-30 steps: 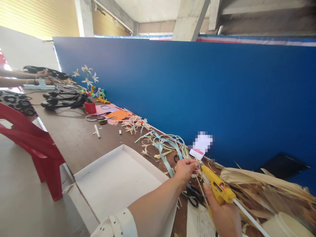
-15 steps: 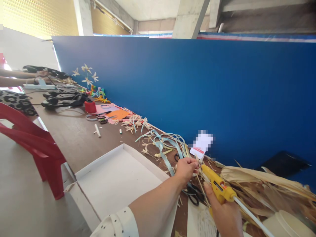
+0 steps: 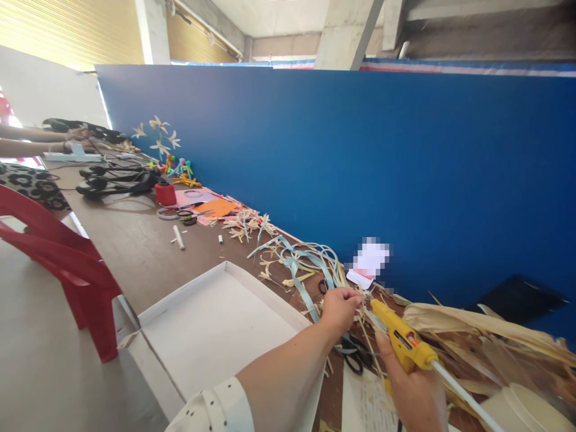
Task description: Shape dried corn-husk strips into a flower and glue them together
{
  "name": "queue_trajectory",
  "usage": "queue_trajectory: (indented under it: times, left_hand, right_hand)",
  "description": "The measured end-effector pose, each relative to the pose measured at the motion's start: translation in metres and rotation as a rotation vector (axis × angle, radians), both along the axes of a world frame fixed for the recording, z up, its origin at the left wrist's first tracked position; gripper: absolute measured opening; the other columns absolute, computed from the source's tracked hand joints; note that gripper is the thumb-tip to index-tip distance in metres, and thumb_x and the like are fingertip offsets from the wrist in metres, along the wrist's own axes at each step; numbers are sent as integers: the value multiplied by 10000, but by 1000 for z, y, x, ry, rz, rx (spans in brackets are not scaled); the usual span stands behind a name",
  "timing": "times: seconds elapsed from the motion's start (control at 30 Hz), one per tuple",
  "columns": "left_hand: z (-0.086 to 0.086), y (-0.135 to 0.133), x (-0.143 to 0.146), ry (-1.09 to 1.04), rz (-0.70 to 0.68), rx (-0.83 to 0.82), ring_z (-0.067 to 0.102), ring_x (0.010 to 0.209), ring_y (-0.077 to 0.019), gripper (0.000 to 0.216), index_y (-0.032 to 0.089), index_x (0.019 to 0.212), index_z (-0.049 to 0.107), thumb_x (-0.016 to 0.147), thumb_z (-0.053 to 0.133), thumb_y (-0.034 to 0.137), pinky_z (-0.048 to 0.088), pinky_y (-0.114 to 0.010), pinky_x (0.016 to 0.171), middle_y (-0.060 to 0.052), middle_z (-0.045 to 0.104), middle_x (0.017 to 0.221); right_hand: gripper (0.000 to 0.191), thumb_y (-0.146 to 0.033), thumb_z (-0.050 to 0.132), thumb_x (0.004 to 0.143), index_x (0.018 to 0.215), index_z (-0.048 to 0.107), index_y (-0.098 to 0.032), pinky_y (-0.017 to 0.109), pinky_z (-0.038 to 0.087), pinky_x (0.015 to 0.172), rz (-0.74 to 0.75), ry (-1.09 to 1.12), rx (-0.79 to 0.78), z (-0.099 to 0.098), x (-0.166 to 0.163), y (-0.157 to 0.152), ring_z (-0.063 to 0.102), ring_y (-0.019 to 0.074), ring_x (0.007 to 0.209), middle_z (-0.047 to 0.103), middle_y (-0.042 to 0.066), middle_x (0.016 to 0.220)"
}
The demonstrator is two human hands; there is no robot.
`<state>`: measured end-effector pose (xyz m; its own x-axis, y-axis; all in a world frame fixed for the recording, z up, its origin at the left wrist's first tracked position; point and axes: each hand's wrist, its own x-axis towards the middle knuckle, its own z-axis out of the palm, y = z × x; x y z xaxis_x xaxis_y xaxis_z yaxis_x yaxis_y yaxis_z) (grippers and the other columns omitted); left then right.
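My right hand [image 3: 416,387] is wrapped round a yellow hot glue gun [image 3: 398,336], with a white glue stick [image 3: 461,390] sticking out of its back end. The gun's tip points up and left toward my left hand [image 3: 341,309]. Thumb and fingers of that hand are pinched on a thin pale husk strip [image 3: 368,337], which slants down between the two hands. Black-handled scissors [image 3: 353,360] lie just beneath, partly hidden. Dried corn husks [image 3: 477,327] are heaped to the right of the gun.
A shallow white box [image 3: 216,336] lies left of my forearm. Pale blue ribbons [image 3: 294,273], husk flowers [image 3: 245,223] and a red glue bottle [image 3: 165,194] line the table's far side along a blue partition [image 3: 315,150]. A red chair [image 3: 67,270] stands left; a co-worker's arms [image 3: 36,138] reach in.
The glue gun and my right hand have shifted slightly right and down, so the tip is a little farther from my left hand. My left hand keeps its pinch.
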<state>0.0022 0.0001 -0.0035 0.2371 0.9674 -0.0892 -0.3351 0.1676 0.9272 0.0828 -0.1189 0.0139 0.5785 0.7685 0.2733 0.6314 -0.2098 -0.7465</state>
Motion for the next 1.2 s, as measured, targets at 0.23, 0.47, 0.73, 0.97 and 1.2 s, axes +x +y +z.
queue_trajectory:
  times: [0.23, 0.47, 0.73, 0.97, 1.2]
  left_hand:
    - [-10, 0, 0, 145, 82, 170, 540, 611, -111, 124, 144, 755, 703, 712, 594, 182, 430, -228, 614, -19, 644, 668]
    - [5, -3, -3, -1, 5, 35, 507, 543, -87, 109, 108, 727, 681, 716, 572, 109, 445, -206, 554, -3, 582, 580]
    - [7, -4, -4, -64, -23, -13, 503, 514, -70, 78, 107, 701, 667, 721, 591, 102, 447, -197, 549, 4, 574, 566]
    - [5, -2, -4, -89, -40, -7, 510, 520, -68, 61, 104, 720, 671, 715, 627, 147, 449, -188, 543, 1, 583, 569]
    - [5, -3, -4, -111, -60, -25, 501, 490, -61, 78, 96, 730, 669, 727, 615, 152, 438, -185, 525, 0, 577, 562]
  right_hand:
    - [589, -636, 579, 670, 982, 627, -139, 410, 401, 868, 12, 23, 38, -2, 0, -2, 541, 330, 1049, 649, 146, 1008]
    - [533, -644, 583, 649, 843, 627, -149, 383, 446, 771, -22, 13, -8, 2, 0, -2, 588, 331, 916, 651, 136, 823]
    - [549, -657, 577, 638, 849, 620, -152, 399, 444, 794, -5, -7, -16, 4, 2, 0, 574, 350, 960, 656, 158, 855]
    - [517, -661, 549, 672, 837, 611, -174, 389, 434, 825, 32, -36, -8, 3, 2, -1, 563, 335, 974, 649, 142, 852]
    - [539, -690, 530, 671, 833, 610, -183, 403, 431, 815, -26, -47, 37, 0, -7, -2, 566, 332, 945, 651, 136, 861]
